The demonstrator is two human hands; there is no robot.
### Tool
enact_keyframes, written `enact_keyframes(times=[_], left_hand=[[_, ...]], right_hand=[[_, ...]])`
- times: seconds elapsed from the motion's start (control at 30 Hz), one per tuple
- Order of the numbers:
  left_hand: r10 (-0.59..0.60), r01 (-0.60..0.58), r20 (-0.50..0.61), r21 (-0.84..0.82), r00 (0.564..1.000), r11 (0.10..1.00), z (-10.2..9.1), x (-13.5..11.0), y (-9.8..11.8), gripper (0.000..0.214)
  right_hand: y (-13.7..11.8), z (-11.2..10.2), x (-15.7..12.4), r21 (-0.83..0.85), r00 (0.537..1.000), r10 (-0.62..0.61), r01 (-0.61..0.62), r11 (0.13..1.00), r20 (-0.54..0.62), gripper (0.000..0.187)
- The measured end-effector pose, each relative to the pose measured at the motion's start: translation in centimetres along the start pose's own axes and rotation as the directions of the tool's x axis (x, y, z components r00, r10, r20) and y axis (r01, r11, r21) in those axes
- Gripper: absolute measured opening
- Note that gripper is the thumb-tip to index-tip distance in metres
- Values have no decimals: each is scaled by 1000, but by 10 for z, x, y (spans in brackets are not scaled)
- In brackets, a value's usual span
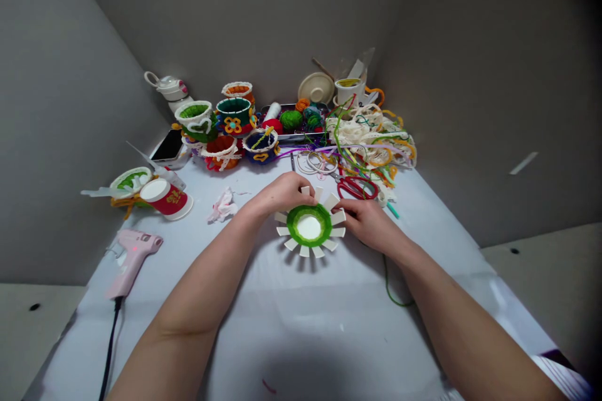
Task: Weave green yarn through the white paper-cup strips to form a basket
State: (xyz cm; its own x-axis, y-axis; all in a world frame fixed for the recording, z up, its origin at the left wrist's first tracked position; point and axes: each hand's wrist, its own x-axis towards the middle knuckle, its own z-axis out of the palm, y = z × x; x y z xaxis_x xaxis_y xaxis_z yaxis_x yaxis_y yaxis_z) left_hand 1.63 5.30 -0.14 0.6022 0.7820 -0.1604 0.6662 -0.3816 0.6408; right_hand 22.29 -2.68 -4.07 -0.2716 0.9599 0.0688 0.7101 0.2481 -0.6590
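A white paper cup cut into splayed strips (310, 227) rests on the table, a ring of green pipe cleaner woven round its base. My left hand (282, 193) curls over its far left strips and holds it. My right hand (369, 222) pinches the right strips where the green pipe cleaner (389, 282) comes in, its loose end trailing across the table below my right wrist.
Red scissors (356, 187) lie just behind my right hand. A heap of cords and pipe cleaners (371, 138), yarn balls in a tray (294, 119) and several decorated cups (232, 116) stand at the back. A pink glue gun (132, 254), a red cup (165, 197) and a phone (168, 145) lie left.
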Motion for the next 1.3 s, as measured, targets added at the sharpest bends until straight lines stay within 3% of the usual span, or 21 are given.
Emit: enact_keyframes(times=[0.3, 0.53, 0.73, 0.83, 0.9, 0.97, 1.03, 1.13, 1.3], left_hand=[[-47, 48, -20, 44, 999, 998, 0, 0, 0, 25], [-45, 46, -23, 56, 999, 997, 0, 0, 0, 24], [-77, 78, -32, 56, 997, 995, -3, -1, -2, 23], [-85, 87, -35, 53, 996, 995, -7, -1, -4, 21], [-82, 83, -16, 56, 997, 995, -10, -2, -6, 19], [-68, 65, 53, 63, 996, 996, -14, -4, -8, 18], [-62, 53, 146, 64, 987, 997, -17, -5, -8, 19], [-43, 26, 220, 83, 975, 996, -20, -8, -7, 26], [136, -142, 133, 41, 982, 989, -16, -8, -1, 44]], right_hand=[[-9, -20, -5, 224, 987, 58, -24, 974, -150, 26], [-16, -19, -10, 152, 966, -111, 149, 977, -233, 16], [-15, -23, -12, 54, 946, -272, 286, 957, -177, 11], [-11, -22, -9, 45, 974, -193, 200, 979, -122, 13], [-8, -19, -7, 13, 993, -116, 116, 993, 4, 15], [-5, -15, -5, -49, 988, -58, 66, 997, 141, 16], [-3, -10, -3, -89, 978, -32, 51, 995, 207, 16], [-3, -3, -1, -83, 981, -22, 38, 996, 190, 16], [-5, 4, 0, -65, 984, -50, 62, 996, 172, 13]])
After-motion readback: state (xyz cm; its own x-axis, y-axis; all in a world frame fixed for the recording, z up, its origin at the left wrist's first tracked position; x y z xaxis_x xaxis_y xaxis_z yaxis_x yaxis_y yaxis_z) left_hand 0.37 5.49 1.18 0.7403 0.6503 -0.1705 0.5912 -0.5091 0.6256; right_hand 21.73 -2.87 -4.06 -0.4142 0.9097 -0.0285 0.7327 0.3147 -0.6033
